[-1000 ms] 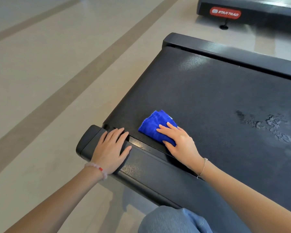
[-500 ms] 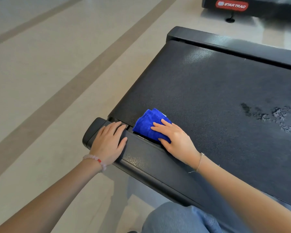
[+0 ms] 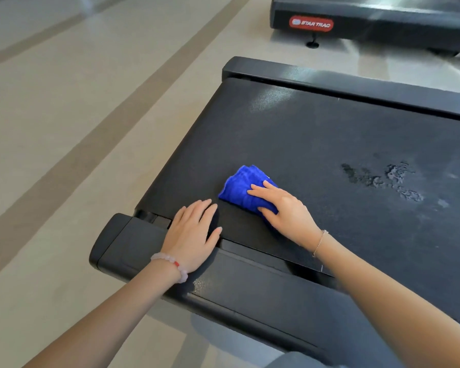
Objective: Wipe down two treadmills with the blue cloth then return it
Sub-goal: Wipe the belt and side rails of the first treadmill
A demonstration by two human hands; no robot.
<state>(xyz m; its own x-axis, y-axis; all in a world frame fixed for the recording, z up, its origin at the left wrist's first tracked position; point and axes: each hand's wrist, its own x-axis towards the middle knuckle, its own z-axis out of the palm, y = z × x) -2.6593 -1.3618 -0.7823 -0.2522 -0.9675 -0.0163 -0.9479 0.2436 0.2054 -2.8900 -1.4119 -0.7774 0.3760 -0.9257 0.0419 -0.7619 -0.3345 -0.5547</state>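
Observation:
A folded blue cloth (image 3: pixel 241 188) lies on the black belt of the near treadmill (image 3: pixel 316 134), close to its rear end. My right hand (image 3: pixel 283 208) presses flat on the cloth with straight fingers and covers its near half. My left hand (image 3: pixel 193 233) rests flat where the belt meets the rear cover, fingers spread, holding nothing. A second treadmill (image 3: pixel 383 19) with a red STAR TRAC label stands at the top right.
A damp patch (image 3: pixel 383 179) marks the belt to the right of the cloth. The black side rail (image 3: pixel 356 86) runs along the belt's far edge. Beige tiled floor (image 3: pixel 64 128) with darker stripes spreads to the left. My knee in jeans shows at the bottom edge.
My right hand has slid the cloth away from the rear cover, further onto the belt. My left hand has shifted right, its fingers now reaching onto the belt.

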